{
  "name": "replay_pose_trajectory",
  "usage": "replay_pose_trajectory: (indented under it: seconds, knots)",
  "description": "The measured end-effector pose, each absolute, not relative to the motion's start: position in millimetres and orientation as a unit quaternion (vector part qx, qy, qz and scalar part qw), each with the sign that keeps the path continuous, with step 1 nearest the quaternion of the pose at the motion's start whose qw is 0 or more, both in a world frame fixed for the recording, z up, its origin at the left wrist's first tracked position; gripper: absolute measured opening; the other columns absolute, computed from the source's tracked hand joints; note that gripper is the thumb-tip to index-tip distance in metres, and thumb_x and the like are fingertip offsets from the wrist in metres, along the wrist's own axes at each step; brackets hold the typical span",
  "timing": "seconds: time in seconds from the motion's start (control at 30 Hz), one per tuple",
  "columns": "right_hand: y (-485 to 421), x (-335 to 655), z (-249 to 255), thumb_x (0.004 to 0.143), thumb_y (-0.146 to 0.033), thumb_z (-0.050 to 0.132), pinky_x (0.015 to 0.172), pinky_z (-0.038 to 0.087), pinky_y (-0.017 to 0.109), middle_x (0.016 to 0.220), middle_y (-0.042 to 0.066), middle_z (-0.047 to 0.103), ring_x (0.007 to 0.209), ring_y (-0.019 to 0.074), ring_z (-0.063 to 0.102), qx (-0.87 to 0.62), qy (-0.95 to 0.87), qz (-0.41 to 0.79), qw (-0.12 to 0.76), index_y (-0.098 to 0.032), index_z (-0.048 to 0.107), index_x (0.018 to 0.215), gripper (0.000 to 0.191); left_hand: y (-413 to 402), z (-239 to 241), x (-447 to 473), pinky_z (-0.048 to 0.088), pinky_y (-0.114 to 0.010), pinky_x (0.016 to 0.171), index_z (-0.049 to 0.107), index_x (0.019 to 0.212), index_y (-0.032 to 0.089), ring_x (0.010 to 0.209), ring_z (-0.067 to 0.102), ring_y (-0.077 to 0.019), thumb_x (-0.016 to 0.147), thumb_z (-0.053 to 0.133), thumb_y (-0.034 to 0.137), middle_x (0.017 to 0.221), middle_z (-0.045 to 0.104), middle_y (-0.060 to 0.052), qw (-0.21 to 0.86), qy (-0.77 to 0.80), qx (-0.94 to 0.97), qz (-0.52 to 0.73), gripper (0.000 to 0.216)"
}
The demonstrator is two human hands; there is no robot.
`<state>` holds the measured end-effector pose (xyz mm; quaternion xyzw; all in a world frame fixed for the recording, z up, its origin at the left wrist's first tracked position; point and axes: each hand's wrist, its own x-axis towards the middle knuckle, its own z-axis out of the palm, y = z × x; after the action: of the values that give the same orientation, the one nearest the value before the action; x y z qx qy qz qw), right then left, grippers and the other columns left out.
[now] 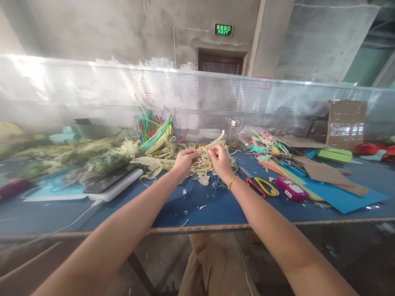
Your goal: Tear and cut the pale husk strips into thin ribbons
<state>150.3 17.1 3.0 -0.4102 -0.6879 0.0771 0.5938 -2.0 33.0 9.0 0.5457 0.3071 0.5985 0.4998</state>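
My left hand point(186, 160) and my right hand point(220, 159) meet above the middle of the table, fingertips pinched close together. Between them is a small pale strip point(203, 149) with a touch of orange, its exact form too small to make out. The right wrist wears a gold-coloured bracelet. Under and behind both hands spreads a heap of pale, dry husk-like strips point(154, 163). Scissors with red and yellow handles point(266, 187) lie to the right of my right hand, beside a purple device point(291, 189).
Coloured pipe-cleaner-like stems point(151, 127) stand at the back left. A glass bottle point(234, 133) stands before the perforated metal screen point(203, 105). Blue paper point(348, 195) and cardboard point(333, 174) lie right. A white device with a cable point(119, 187) lies left, near greenish fibre bundles point(105, 162).
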Motion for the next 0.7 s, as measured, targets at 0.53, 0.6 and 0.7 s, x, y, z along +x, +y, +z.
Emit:
replay_pose_trajectory:
  seconds: [0.53,0.6,0.7]
  knots:
    - [2.1,159.9,24.5,0.085,-0.029,0.059,0.093,0.033,0.042,0.097,0.004,0.068,0.101,0.023,0.052,-0.352,-0.81,-0.104,0.458,-0.026,0.069,0.082,0.011,45.1,13.5,-20.8,0.041,-0.023,0.052,0.07,0.064,0.015,0.055,0.049,-0.0098,0.052,0.081,0.029,0.059,0.058,-0.001,0.528,0.33,0.622,0.475,0.021]
    - [3.2,157.8,20.8,0.085,-0.026,0.058,0.092,0.033,0.042,0.092,0.004,0.067,0.097,0.0222,0.054,-0.369,-0.798,-0.098,0.466,-0.023,0.066,0.082,0.009,43.3,15.3,-22.8,0.039,-0.023,0.052,0.071,0.067,0.015,0.054,0.048,-0.0097,0.057,0.079,0.033,0.06,0.058,-0.001,0.488,0.317,0.677,0.45,0.022]
    - [8.1,155.8,14.2,0.082,-0.025,0.058,0.08,0.039,0.036,0.078,0.003,0.064,0.078,0.0189,0.055,-0.408,-0.785,-0.043,0.464,-0.021,0.06,0.078,0.007,43.0,17.2,-26.4,0.039,-0.024,0.056,0.072,0.07,0.016,0.058,0.049,-0.0109,0.062,0.075,0.035,0.064,0.06,-0.001,0.409,0.3,0.757,0.413,0.022]
